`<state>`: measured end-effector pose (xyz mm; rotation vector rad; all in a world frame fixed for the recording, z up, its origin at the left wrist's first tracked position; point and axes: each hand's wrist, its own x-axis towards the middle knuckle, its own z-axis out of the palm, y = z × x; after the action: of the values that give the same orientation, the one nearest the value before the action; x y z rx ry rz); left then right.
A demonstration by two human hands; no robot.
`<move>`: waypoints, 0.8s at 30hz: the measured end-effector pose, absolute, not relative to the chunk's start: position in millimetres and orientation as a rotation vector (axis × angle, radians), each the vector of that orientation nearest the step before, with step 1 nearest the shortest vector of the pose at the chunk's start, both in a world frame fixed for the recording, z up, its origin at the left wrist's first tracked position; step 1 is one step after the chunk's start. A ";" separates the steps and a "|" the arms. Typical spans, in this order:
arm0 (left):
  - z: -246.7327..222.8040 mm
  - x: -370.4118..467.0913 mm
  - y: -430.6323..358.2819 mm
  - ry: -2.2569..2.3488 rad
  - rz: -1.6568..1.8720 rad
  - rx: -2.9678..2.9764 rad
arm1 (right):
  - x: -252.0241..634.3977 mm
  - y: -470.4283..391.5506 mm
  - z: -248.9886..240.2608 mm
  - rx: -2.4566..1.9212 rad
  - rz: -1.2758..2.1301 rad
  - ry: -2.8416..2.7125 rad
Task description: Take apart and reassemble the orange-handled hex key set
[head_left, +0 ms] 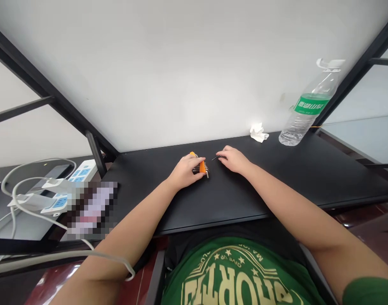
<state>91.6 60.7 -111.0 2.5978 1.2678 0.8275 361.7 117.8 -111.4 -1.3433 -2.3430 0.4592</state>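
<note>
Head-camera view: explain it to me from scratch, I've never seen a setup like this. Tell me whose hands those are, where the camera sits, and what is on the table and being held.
There is no machine here, just a person working bare-handed. The camera is worn on that person's head, looking forward and down, so you see their own arms reaching ahead.

The left hand grips an orange holder with a row of metal rods in it. The right hand pinches a thin dark rod, too small to identify surely.

Both work over a black table against a wall. Toward its back right are a crumpled white tissue and a clear bottle with a green label. Off to the left, past the black frame, lies a power strip with plugs and pale cables.
</note>
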 end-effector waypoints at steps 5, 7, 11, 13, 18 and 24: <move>-113.5 90.4 61.4 1.363 0.786 2.473 | 362.0 116.8 -111.9 -1.384 0.239 -2.489; -113.8 90.7 60.7 1.398 0.810 2.392 | 357.1 111.9 -105.6 -1.445 0.237 -2.479; -113.6 91.5 60.1 1.415 0.819 2.383 | 350.6 102.1 -87.5 -1.666 0.581 -2.472; -113.5 91.8 60.0 1.417 0.818 2.395 | 350.1 98.4 -81.0 -1.712 0.719 -2.475; -114.1 92.5 59.8 1.392 0.796 2.403 | 347.3 93.0 -81.0 -1.380 0.694 -2.419; -112.6 94.5 59.0 1.368 0.773 2.427 | 338.5 90.5 -87.8 -1.011 0.645 -2.314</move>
<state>94.5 59.0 -112.6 2.4269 1.3683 0.7732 338.5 90.5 -87.8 -1.0108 -2.3141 0.6451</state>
